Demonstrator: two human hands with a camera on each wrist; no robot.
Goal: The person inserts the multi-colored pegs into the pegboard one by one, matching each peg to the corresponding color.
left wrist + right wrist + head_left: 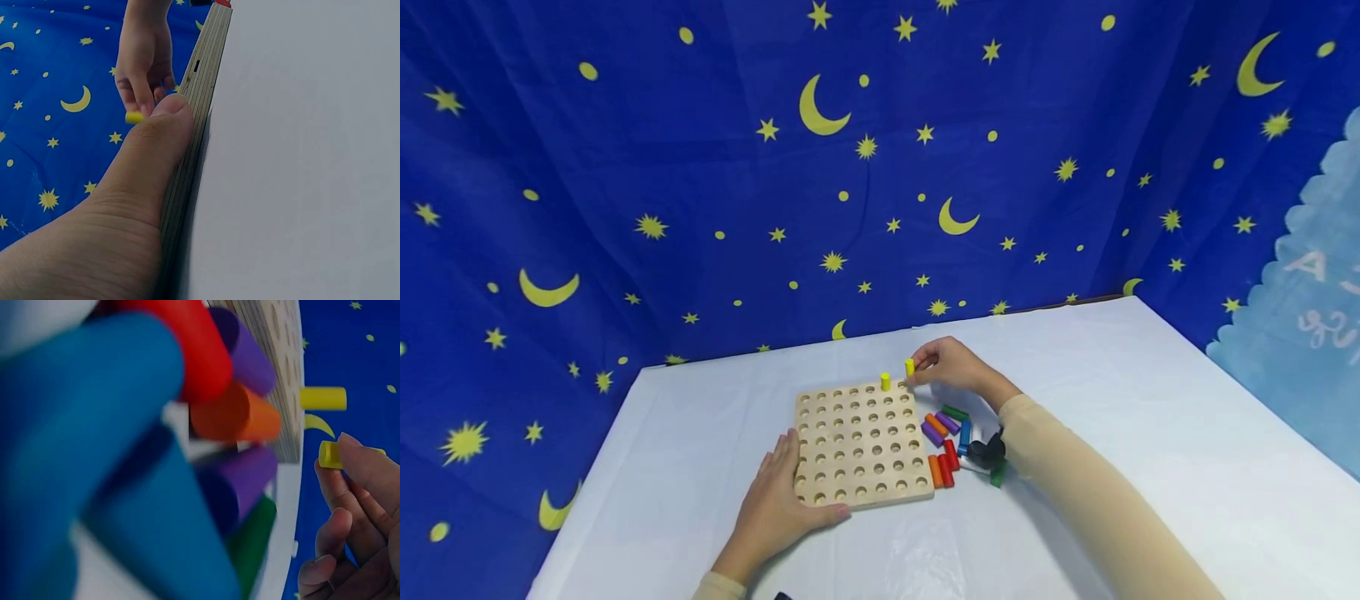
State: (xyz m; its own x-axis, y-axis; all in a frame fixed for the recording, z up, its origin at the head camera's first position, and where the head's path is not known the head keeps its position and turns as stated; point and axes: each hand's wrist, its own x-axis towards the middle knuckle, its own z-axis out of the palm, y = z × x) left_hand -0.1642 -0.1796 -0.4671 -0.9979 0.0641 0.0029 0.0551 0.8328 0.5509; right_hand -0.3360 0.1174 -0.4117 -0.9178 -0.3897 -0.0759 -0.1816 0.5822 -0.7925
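A wooden pegboard (867,450) with rows of round holes lies flat on the table. My right hand (951,365) pinches a yellow peg (910,367) between thumb and fingers above the board's far right corner; the right wrist view shows this yellow peg (331,455) apart from the board. Another yellow peg (885,382) stands upright in a hole of the far row, just left of that corner. My left hand (781,492) rests against the board's near left corner, fingers along the left side and the thumb (153,147) along the near edge. Its fingers are hidden in the left wrist view.
Right of the board lies a loose pile of pegs: red (946,471), orange (936,472), purple (934,433), blue (964,435), green (955,412) and white. A black wrist device (987,452) hangs over the pile. A blue star-patterned cloth (737,167) hangs behind the white table (1075,375).
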